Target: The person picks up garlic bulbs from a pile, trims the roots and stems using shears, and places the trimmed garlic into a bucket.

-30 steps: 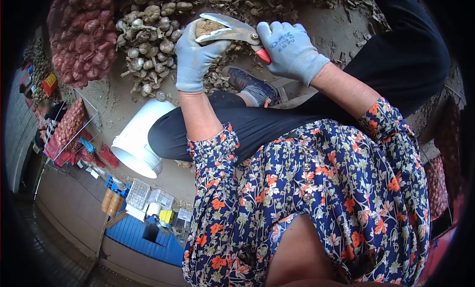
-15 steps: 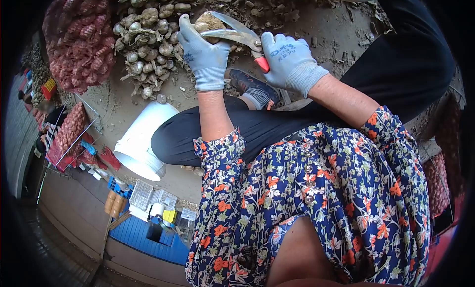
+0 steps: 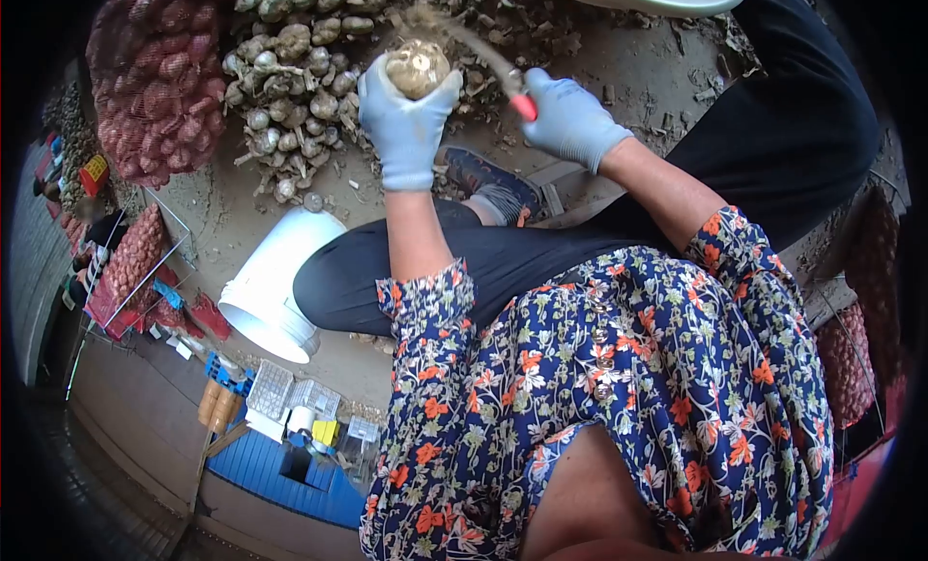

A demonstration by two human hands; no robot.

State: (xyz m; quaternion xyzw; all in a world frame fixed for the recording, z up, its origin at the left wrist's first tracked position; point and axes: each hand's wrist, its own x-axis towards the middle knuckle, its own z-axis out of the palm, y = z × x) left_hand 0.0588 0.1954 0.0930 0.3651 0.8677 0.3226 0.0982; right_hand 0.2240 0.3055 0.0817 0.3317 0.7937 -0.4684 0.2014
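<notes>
**Bulb cupped in the left grip, red-handled shears in the right**

The garlic bulb [image 3: 418, 70] sits at the far end of the gloved left grip [image 3: 408, 121], cradled between thumb and fingers, its pale, round cut spot turned up toward the wearer. That grip is curled around the bulb's lower half and leaves the top bare. The bulb should handle as light and firm, with dry, papery skin that may flake or slide a little against the glove; holding it around its widest part seems safest, since hard squeezing could split the cloves.

To the right of the bulb, the gloved right grip [image 3: 572, 118] is folded around the shears [image 3: 523, 107], one red handle end poking out on its left side. The blades are badly blurred, so whether they stand apart or together I cannot tell, and the tan smudge at their far end could be root or dirt. The shears look stiff and best held by the handles.

The left forearm reaches nearly straight ahead, wrist in line; the right slants inward, back of the glove uppermost. A pile of garlic [image 3: 290, 92] lies left of the left grip, a red net sack [image 3: 159, 87] beyond that, and a white bucket [image 3: 285, 276] nearer the body, below and left of that grip.
</notes>
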